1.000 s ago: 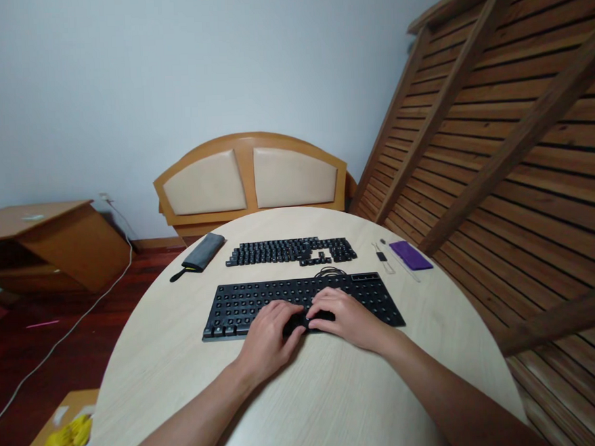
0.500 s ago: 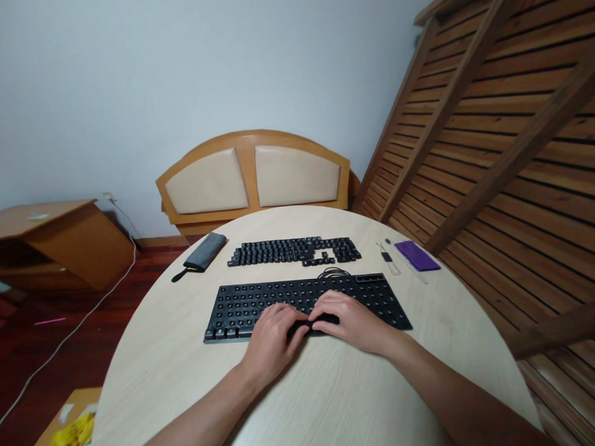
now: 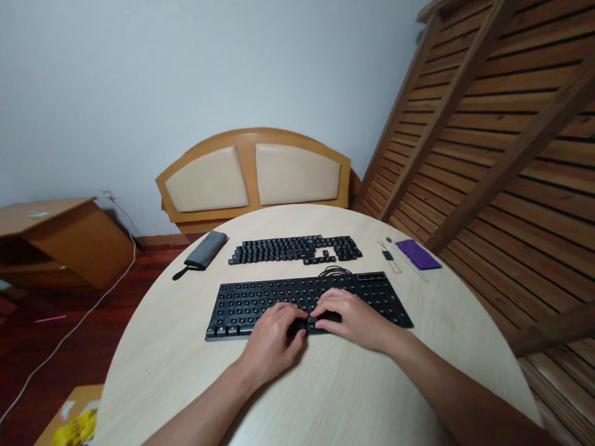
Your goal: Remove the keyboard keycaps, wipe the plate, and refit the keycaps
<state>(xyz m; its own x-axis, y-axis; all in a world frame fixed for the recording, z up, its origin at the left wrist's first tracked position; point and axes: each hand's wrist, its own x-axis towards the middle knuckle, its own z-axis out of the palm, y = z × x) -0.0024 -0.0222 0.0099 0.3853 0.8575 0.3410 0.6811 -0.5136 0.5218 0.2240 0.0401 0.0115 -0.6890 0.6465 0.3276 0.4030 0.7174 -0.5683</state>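
Pale table (image 3: pixel 364 391): keyboard (image 3: pixel 246 304) near you, loose keys (image 3: pixel 274 250) beyond. Your left hand (image 3: pixel 273 334) and right hand (image 3: pixel 349 318) flank one key (image 3: pixel 311 321) at the keyboard's front edge, fingers curled; grip cannot be confirmed. Uneven pressure could tilt that key or skid the keyboard.

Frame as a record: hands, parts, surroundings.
left hand: on black rectangular keyboard, near front edge
right hand: beside left hand, same keyboard; any grip unclear
keyboard: mostly bare key positions
loose parts: black plastic keycaps, rows beyond keyboard
surface: round pale wood-grain table
left side: grey fabric pouch, black strap
right side: purple rectangular cloth; slim wire tool, black middle
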